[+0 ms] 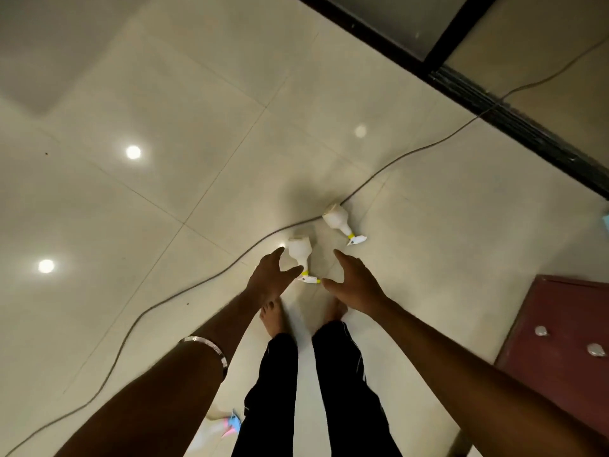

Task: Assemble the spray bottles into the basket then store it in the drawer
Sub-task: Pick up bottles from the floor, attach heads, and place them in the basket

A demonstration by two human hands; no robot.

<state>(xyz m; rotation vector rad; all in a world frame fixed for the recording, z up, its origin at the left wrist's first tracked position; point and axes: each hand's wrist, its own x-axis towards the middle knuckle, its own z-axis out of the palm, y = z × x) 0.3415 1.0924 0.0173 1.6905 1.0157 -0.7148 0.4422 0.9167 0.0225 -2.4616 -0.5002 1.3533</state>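
Near bottle [300,255] stood on floor [131,209] before feet; far bottle [336,218] beyond, against cable [184,293]. Both judged light, rigid plastic, smooth; grasp advised at body, not trigger. Left hand [268,280] spread, empty, beside near bottle. Right hand [354,283] spread, empty. Cabinet [560,331] at right; floor otherwise open. Basket not seen.

Two spray bottles [300,255] [338,220] lie beside a cable [204,282]
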